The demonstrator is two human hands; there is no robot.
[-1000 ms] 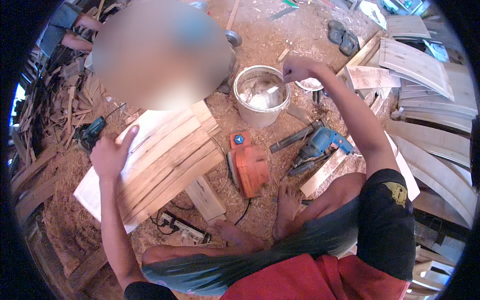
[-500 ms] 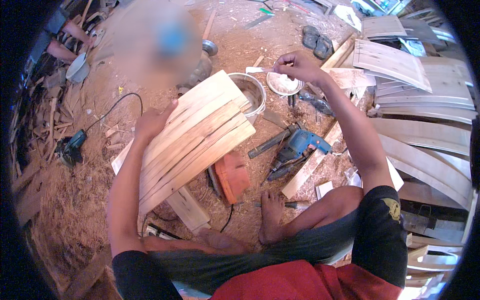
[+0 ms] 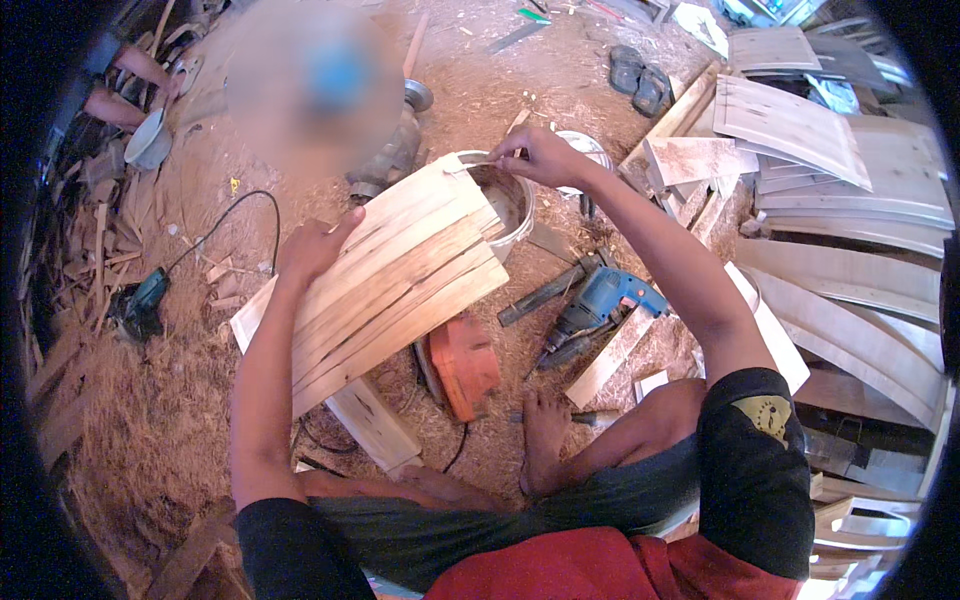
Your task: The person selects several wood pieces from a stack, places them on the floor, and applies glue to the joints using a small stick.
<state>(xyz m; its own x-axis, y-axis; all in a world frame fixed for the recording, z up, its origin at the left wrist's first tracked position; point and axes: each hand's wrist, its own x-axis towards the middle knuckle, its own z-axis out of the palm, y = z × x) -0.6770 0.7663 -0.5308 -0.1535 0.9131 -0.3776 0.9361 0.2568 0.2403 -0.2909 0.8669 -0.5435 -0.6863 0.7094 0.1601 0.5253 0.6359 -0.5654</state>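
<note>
A pale wooden panel (image 3: 390, 290) with dark cracks along its grain lies tilted in front of me. My left hand (image 3: 315, 250) grips its left edge, thumb on the upper face. At the panel's far corner, my right hand (image 3: 540, 160) pinches a small putty knife (image 3: 478, 163). The blade lies at the panel's surface there; its handle is mostly hidden by the fingers. Just behind the panel's far end stands a bucket (image 3: 525, 228), partly covered by it. A tub of white paste (image 3: 590, 142) sits beyond my right hand, partly hidden by it.
A blue power drill (image 3: 600, 297) and an orange tool (image 3: 463, 370) lie on the shavings-covered floor. Curved wooden panels (image 3: 850, 280) are stacked at right. Sandals (image 3: 640, 82) lie farther off. Another person's arms (image 3: 145, 75) show at far left; a green-black tool (image 3: 145, 300) lies nearer.
My right hand has moved left and nearer, from above the paste tub to the panel's far corner, bringing the putty knife to the wood. My left hand keeps its hold.
</note>
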